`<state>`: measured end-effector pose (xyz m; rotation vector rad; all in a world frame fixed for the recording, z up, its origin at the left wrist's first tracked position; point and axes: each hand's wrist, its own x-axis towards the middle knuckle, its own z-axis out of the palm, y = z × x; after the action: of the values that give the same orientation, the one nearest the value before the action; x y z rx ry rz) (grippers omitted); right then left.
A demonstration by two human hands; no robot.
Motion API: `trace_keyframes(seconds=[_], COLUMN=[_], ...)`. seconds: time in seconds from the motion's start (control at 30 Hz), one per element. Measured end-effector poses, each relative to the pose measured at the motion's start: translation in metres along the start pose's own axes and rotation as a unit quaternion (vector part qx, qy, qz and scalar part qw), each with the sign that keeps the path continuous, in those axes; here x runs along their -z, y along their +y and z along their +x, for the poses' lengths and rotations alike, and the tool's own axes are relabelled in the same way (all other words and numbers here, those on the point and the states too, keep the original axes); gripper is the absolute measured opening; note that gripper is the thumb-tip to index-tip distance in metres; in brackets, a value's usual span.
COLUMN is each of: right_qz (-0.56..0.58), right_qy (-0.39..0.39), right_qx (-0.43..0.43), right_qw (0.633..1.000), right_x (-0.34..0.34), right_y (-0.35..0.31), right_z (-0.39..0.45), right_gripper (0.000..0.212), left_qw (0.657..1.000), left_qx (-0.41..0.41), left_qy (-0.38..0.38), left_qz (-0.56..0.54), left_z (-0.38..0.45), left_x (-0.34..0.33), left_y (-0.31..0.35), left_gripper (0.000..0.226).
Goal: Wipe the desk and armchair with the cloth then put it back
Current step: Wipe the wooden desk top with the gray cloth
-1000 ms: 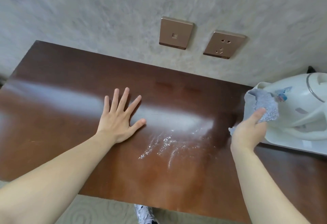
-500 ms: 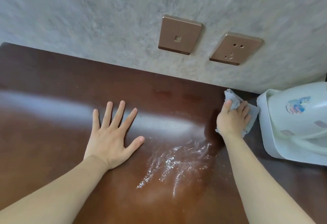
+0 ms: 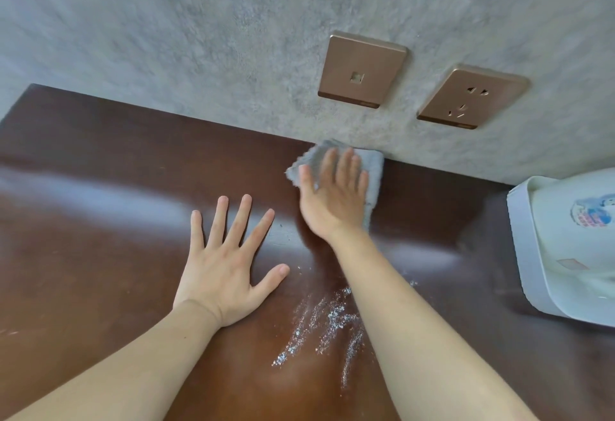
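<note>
A glossy dark brown desk (image 3: 83, 221) fills the lower view and meets a grey wall at the back. My right hand (image 3: 332, 197) lies flat on a grey cloth (image 3: 374, 171), pressing it onto the desk near the wall edge. Most of the cloth is hidden under the palm and fingers. My left hand (image 3: 226, 267) rests flat on the desk with fingers spread, a little nearer to me and to the left. A streaky wet patch (image 3: 322, 324) glistens on the desk between my forearms. No armchair is in view.
A white tray (image 3: 529, 254) with a white kettle (image 3: 579, 247) on it stands at the desk's right edge. Two bronze wall plates, a switch plate (image 3: 361, 69) and a power socket (image 3: 472, 98), sit on the wall above the cloth.
My right hand took the cloth from by the kettle, set it on the desk and slid it left along the wall edge, the fingers flattening on it. My left hand stayed planted.
</note>
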<state>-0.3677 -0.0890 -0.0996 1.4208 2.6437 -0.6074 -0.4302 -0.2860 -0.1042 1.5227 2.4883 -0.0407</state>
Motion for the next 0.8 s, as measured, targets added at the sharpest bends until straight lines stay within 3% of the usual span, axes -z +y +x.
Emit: trace_keyframes(seconds=[0.1,0.23,0.37,0.5,0.63,0.7,0.8], right_qz=[0.001,-0.076,-0.081,-0.078,-0.066,-0.057,-0.06], right_qy=[-0.021,0.003,0.049,0.086,0.081,0.076,0.07], right_qx=[0.117,0.157,0.064,-0.129,-0.249,-0.258,-0.184], right_qw=[0.993,0.985,0.993,0.985,0.963,0.961,0.979], right_x=[-0.013,-0.012,0.006,0.026,0.025,0.021,0.008], right_y=[-0.031,-0.01,0.055,0.119,0.11,0.085,0.034], right_z=[-0.003,0.0,-0.001,-0.012,-0.009,-0.003,-0.001], right_gripper=[0.069,0.061,0.059,0.061,0.073,0.075,0.073], left_qw=[1.0,1.0,1.0,1.0,1.0,1.0,1.0], left_qx=[-0.002,0.003,0.01,0.01,0.012,0.01,0.008], left_qy=[0.006,0.005,-0.002,-0.002,0.001,0.001,0.0], left_qz=[-0.011,-0.016,-0.011,-0.009,-0.006,-0.007,-0.005], left_z=[0.0,-0.001,-0.002,-0.001,-0.001,-0.001,0.0], left_x=[-0.001,0.001,0.003,0.002,0.0,0.0,0.001], left_y=[-0.001,-0.001,0.0,0.001,0.001,0.001,0.001], left_gripper=[0.081,0.082,0.084,0.085,0.086,0.086,0.086])
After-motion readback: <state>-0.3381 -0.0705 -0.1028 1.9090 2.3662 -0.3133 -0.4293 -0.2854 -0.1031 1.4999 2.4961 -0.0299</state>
